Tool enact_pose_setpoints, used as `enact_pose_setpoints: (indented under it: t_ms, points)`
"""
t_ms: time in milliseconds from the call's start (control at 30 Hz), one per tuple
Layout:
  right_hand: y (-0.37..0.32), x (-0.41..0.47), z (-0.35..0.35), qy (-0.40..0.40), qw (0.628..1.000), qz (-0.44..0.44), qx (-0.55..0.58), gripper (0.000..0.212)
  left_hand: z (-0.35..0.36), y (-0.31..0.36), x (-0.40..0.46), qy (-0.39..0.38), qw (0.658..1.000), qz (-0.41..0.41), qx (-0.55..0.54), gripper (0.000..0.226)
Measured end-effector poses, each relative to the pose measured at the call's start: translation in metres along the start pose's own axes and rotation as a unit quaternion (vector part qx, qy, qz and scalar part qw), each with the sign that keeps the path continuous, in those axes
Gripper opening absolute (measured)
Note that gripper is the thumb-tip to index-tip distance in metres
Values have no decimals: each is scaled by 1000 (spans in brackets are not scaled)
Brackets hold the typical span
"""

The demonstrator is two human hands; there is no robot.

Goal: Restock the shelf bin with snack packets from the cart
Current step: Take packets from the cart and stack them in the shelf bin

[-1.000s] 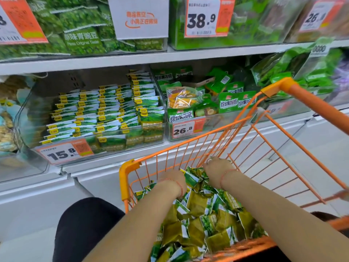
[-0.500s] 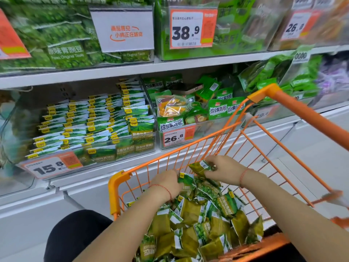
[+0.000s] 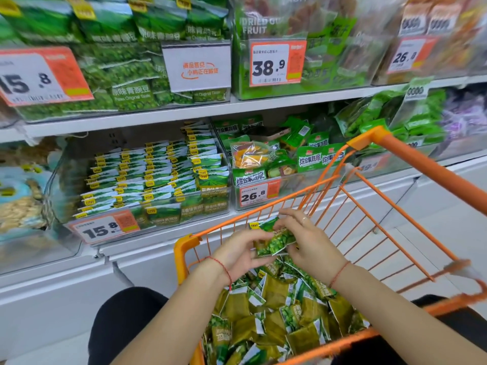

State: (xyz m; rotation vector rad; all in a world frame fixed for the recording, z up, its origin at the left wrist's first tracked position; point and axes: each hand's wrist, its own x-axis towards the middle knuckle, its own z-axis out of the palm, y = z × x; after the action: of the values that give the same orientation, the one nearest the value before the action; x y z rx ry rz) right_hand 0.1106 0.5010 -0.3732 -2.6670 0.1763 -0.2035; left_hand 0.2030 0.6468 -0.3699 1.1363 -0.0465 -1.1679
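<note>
- A clear plastic shelf bin (image 3: 79, 180) with a 15.8 price tag (image 3: 105, 227), holding rows of green-and-white packets, is seen at the left.
- A small bunch of green snack packets (image 3: 275, 239) is pinched by the left hand (image 3: 237, 255) above the orange wire cart (image 3: 184, 248).
- The same bunch is gripped from the other side by the right hand (image 3: 311, 243); loose packets (image 3: 276, 312) are heaped in the cart beneath.

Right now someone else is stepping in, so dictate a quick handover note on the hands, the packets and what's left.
Left hand and right hand together hold a small bunch of green pea packets above the orange cart.
The cart holds a heap of loose packets.
The shelf bin tagged 15.8 already has neat rows, with room at the back left.
Left to do: place this bunch in the bin, then work through the heap.
</note>
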Motion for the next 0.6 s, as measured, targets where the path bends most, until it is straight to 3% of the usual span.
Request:
enact_pose_setpoints:
  t_ms: [67,100,167,233,267,333,400,500,600]
  points:
    - [-1,0,2,2,1000,-9,18,52,-4,-2,3,12,1000,15,21,87]
    - [-2,-1,2,-8,999,-4,34,54,-4,-3,3,21,999,23,36,101]
    - [-5,-2,-1,-22,995,22,92,57,-5,-5,4,46,996,38,59,94]
    - [-1,-1,-7,5,987,70,143,53,-7,-5,8,75,994,46,72,75]
    - [3,2,-10,18,985,101,138,48,-9,-4,9,87,992,47,80,76]
    - [19,8,-19,-8,985,160,72,37,-9,-1,10,101,986,38,129,73]
    - [38,13,-25,-103,974,192,-57,31,-10,0,11,108,975,25,190,61]
    - [61,17,-22,-237,921,211,-225,36,-9,-1,11,132,966,-3,224,65]
    - [67,22,-12,-258,902,201,-284,41,-5,1,7,131,967,-11,219,62]
